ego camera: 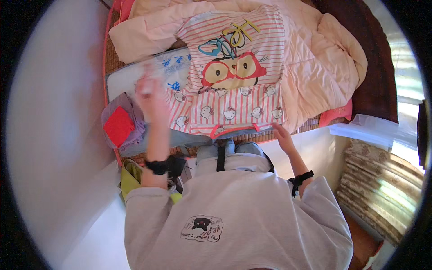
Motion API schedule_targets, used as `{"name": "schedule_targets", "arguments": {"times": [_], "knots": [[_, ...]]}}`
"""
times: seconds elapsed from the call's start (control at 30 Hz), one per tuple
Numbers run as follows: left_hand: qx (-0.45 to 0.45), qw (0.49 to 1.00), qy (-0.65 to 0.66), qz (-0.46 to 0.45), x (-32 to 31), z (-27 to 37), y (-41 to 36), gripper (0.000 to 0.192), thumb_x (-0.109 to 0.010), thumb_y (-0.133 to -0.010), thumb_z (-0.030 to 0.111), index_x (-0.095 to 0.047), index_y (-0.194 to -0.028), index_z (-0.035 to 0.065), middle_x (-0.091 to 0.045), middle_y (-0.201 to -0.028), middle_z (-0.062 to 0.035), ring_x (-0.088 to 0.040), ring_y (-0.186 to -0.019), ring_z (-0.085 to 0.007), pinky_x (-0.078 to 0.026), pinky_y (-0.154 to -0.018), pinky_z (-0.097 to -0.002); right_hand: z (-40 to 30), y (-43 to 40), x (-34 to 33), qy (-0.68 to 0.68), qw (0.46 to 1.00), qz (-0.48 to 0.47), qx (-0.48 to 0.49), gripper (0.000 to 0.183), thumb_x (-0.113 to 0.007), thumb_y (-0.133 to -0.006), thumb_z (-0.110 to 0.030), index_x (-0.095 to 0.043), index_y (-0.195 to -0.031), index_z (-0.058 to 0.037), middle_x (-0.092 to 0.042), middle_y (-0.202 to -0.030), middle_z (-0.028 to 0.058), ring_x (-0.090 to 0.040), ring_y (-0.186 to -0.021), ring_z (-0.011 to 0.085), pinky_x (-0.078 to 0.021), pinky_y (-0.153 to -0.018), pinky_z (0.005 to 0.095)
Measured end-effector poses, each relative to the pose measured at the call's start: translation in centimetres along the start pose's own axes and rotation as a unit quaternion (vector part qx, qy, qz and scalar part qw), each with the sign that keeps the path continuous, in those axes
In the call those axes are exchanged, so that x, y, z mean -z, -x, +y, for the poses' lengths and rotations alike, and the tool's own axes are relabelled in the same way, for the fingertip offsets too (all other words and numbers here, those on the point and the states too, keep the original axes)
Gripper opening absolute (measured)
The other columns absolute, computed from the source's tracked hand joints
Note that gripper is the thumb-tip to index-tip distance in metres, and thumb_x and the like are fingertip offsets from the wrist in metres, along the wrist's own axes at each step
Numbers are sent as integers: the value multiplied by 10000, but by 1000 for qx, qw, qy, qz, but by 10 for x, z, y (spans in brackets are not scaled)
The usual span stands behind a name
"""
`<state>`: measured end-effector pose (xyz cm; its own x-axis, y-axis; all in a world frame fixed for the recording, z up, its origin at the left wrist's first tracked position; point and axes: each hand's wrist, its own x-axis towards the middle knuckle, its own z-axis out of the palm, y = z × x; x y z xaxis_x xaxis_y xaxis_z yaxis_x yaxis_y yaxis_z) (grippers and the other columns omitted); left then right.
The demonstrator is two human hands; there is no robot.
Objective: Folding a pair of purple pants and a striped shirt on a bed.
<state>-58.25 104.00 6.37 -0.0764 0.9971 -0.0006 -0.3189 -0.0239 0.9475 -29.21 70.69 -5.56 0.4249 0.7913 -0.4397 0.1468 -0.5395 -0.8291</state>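
Note:
A pink-and-white striped shirt [236, 64] with cartoon prints lies spread before me, its neckline edged in red towards my body. My left hand [150, 89] is blurred and hangs at the shirt's left side, near its sleeve; whether its fingers are apart or closed does not show. At the shirt's near right corner is my right hand [281, 133], fingertips at the fabric's edge; a firm hold on it cannot be made out. A flat pale plastic package [125, 79] with blue writing lies partly under the shirt.
A pale pink quilt [324, 67] is bunched behind and to the right. Folded purple cloth [135, 131] with a red piece [118, 126] on it lies at the left by the wall. Patterned curtain fabric [374, 189] hangs at the right. A yellow-green bag [130, 175] stands below left.

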Motion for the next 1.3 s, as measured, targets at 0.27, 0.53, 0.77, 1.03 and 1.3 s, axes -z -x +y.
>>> {"name": "schedule_targets", "arguments": {"times": [0.27,0.53,0.77,1.03,1.3], "knots": [[141,884,-12,-445,-154,-116,189,162,-522,-812,163,-495,-928,53,-461,-1029,-57,-443,-966,-143,-370,-827,-281,-60,-53,5,-373,925,-47,-53,555,-368,-845,-495,-341,-1243,-110,-499,-1099,64,-479,-987,187,-375,-813,340],[-55,895,-345,-277,-40,-138,155,290,-573,-690,71,-485,-962,26,-481,-999,-124,-460,-979,-246,-363,-824,-324,13,-91,15,-200,965,115,-124,321,-584,-770,-193,-508,-1033,-24,-574,-910,74,-543,-793,157,-445,-628,289],[275,913,-298,-52,93,-177,102,370,-630,-680,131,-505,-998,-12,-540,-992,-163,-539,-895,-218,-416,-772,-325,32,-89,11,59,967,240,58,398,-608,-718,-105,-480,-1077,9,-573,-924,101,-569,-793,167,-452,-691,275],[276,799,-513,-150,118,-191,86,303,-608,-725,205,-538,-901,-32,-585,-823,-167,-569,-783,-197,-439,-680,-301,61,-93,5,-57,975,143,-157,360,-628,-711,-149,-515,-1024,-10,-582,-836,65,-564,-744,157,-453,-633,261],[240,857,-428,-156,107,-151,102,295,-555,-772,185,-441,-976,4,-540,-816,-110,-536,-721,-165,-431,-634,-302,25,-64,22,-143,978,140,-58,313,-591,-734,-129,-515,-1024,-40,-546,-710,6,-500,-594,82,-390,-474,222]]}}
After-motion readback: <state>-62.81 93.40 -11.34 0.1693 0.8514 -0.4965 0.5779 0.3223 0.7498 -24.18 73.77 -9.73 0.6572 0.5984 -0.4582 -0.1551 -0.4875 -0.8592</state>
